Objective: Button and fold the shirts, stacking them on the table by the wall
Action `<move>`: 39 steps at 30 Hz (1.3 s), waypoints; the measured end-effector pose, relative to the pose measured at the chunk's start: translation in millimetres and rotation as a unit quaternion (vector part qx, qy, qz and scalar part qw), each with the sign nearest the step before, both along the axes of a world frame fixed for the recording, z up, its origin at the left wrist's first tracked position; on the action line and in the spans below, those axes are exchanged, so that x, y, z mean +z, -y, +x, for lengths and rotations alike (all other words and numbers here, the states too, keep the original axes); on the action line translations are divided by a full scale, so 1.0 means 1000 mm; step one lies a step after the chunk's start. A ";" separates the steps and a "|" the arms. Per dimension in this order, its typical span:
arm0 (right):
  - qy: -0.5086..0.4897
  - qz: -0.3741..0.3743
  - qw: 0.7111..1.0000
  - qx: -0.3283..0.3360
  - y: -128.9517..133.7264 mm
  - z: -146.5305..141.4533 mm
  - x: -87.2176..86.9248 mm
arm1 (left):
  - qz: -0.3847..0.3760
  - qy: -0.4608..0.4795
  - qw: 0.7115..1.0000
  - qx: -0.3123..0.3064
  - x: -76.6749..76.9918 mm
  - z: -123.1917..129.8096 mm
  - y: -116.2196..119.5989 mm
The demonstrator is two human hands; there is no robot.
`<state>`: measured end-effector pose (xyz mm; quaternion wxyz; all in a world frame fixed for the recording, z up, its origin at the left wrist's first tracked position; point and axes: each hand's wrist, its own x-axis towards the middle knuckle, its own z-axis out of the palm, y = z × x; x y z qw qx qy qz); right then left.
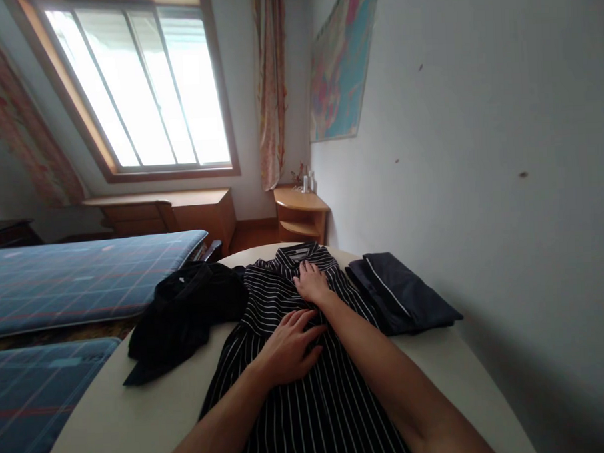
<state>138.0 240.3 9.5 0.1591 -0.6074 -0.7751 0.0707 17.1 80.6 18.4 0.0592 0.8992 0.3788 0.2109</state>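
Note:
A black garment with thin white stripes is spread over a pale round table, its collar at the far edge. My left hand rests on the middle of the cloth, fingers spread and pointing right. Farther up, just below the collar, my right hand lies on the fabric with its fingers apart. Neither hand grips the cloth. A crumpled black garment sits to the left of the striped one. On the right is a folded dark garment with a light line across it.
Left of the table are blue plaid mattresses. Beyond it stand a wooden desk under the window and a corner shelf holding small items. A white wall with a map runs along the right.

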 end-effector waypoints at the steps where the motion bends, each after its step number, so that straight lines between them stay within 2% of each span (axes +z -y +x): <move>1: -0.015 -0.009 1.000 -0.001 -0.002 -0.002 -0.003 | -0.005 0.002 1.000 -0.002 0.000 0.000 0.000; 4: -0.055 -0.031 0.998 0.021 -0.004 -0.004 -0.009 | -0.017 0.019 1.000 0.001 0.000 0.000 -0.002; 6: -0.072 -0.021 0.997 0.033 -0.003 -0.002 -0.011 | -0.018 0.047 0.998 0.026 0.000 0.001 -0.005; 11: -0.034 0.001 0.998 0.052 0.002 0.010 -0.016 | -0.004 0.090 0.986 0.143 -0.004 -0.001 -0.011; 16: -0.016 -0.010 0.999 0.029 0.006 0.020 -0.020 | 0.003 0.070 0.969 0.237 -0.015 -0.007 -0.011; 19: -0.014 -0.015 0.999 0.025 0.008 0.023 -0.020 | 0.001 0.044 0.947 0.318 -0.018 -0.017 -0.016; 22: -0.015 -0.014 0.999 0.027 0.010 0.024 -0.019 | -0.024 0.005 0.923 0.385 -0.009 -0.034 -0.029; 25: -0.017 -0.008 0.999 0.029 0.010 0.024 -0.018 | -0.087 -0.030 0.901 0.424 0.010 -0.056 -0.051; 28: -0.022 -0.005 0.999 0.030 0.011 0.025 -0.018 | -0.139 -0.062 0.889 0.432 0.028 -0.076 -0.078; 31: -0.035 0.003 0.999 0.037 0.012 0.026 -0.017 | -0.165 -0.082 0.879 0.439 0.035 -0.090 -0.102; 35: -0.060 0.016 0.997 0.043 0.011 0.028 -0.017 | -0.188 -0.093 0.872 0.442 0.030 -0.094 -0.123; 39: -0.084 0.029 0.995 0.046 0.009 0.028 -0.021 | -0.210 -0.085 0.869 0.439 0.023 -0.093 -0.132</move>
